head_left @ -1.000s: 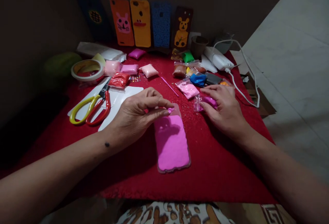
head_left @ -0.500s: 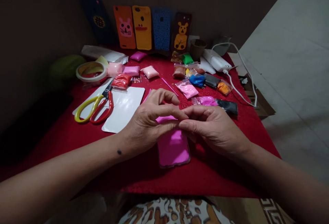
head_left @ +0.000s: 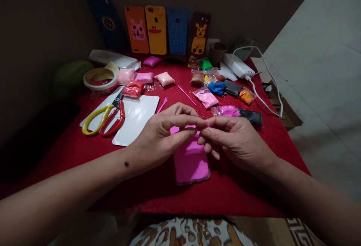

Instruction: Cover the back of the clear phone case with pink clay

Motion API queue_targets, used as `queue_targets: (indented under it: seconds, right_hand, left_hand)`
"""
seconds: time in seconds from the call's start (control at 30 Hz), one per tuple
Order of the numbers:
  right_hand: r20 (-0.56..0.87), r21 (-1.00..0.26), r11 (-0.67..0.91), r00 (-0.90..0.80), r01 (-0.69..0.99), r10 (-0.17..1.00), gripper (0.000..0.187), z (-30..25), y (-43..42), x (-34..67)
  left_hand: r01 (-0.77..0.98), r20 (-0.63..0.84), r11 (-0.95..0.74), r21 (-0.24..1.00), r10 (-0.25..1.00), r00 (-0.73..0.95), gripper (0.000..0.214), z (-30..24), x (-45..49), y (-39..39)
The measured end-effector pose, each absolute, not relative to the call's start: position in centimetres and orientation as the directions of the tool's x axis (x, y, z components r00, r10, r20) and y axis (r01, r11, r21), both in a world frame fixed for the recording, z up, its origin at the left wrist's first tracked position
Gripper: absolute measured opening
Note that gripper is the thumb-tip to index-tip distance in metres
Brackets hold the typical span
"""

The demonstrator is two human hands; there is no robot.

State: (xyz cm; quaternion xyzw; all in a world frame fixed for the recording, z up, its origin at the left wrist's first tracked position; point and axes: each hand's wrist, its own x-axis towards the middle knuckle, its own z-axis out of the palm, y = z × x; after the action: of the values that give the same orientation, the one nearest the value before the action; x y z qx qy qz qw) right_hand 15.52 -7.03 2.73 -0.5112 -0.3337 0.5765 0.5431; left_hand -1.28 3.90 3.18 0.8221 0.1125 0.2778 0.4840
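Note:
A phone case [head_left: 191, 165] with a pink layer over its back lies on the red cloth, its upper part beneath my hands. My right hand [head_left: 237, 137] is closed, thumb and index finger pinching a tiny piece of pink clay [head_left: 208, 124]. My left hand [head_left: 169, 127] hovers over the case's top end. Its index finger reaches to the pinched piece, while its thumb is apart from that finger, so this hand is open. Beyond my left hand, a pink modelling tool [head_left: 162, 105] lies on the cloth, with a thin pink stick [head_left: 187, 95] farther right.
Scissors [head_left: 108, 116] rest on white sheets [head_left: 137, 118] at left, near a tape roll [head_left: 100, 78]. Clay packets [head_left: 216, 88] are scattered at right, beside a white charger [head_left: 238, 65] with a cable. Decorated phone cases [head_left: 156, 30] stand against the wall.
My left thumb has drawn away from the right fingertips, opening a gap below the index finger. The small pink piece now shows in my right pinch. The phone case has shifted slightly right.

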Motion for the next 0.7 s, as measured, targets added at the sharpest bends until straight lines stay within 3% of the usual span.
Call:
queue_targets:
  seconds: [0.1,0.2,0.37,0.5,0.57,0.6,0.63,0.7]
  right_hand:
    - [-0.29,-0.851,-0.257,0.001,-0.457,0.957,0.018,2.7,-6.8,15.7]
    - [-0.307,-0.784,-0.281,-0.048,-0.553,0.95,0.022,2.8,-6.6,15.9]
    - [-0.339,-0.79,-0.284,0.002,-0.543,0.941,0.021,2.8,-6.6,16.2]
    - [-0.326,-0.832,-0.252,0.068,-0.494,0.943,0.019,2.9,-7.0,16.2]
    - [-0.253,-0.917,-0.187,0.152,-0.353,0.956,0.017,2.9,-7.4,16.2]
    - [-0.194,-0.957,-0.139,0.209,-0.253,0.958,0.017,2.9,-7.5,16.2]
    - [-0.131,-0.984,-0.094,0.262,-0.152,0.956,0.016,2.9,-7.7,16.2]
    - [-0.044,-0.999,-0.036,0.332,-0.032,0.942,0.014,2.7,-7.8,16.4]
  left_hand:
    - [-0.069,0.532,-0.81,0.582,0.315,0.786,0.026,2.7,-1.2,4.3]
    - [-0.066,0.648,-0.95,0.307,0.158,0.745,0.024,2.3,-1.1,4.7]
    - [-0.112,0.652,-0.985,-0.133,-0.172,0.738,0.028,2.2,-1.3,5.3]
    - [0.009,0.583,-0.943,-0.333,-0.198,0.788,0.032,2.5,-1.7,5.2]
    - [0.028,0.603,-0.95,-0.31,-0.174,0.778,0.034,2.4,-1.7,4.9]
    - [0.026,0.634,-0.973,-0.231,-0.131,0.763,0.034,2.4,-1.6,4.9]
    - [0.008,0.656,-0.994,-0.108,-0.066,0.752,0.034,2.4,-1.6,4.8]
    - [-0.018,0.643,-0.961,0.275,0.17,0.747,0.034,2.7,-1.6,4.7]
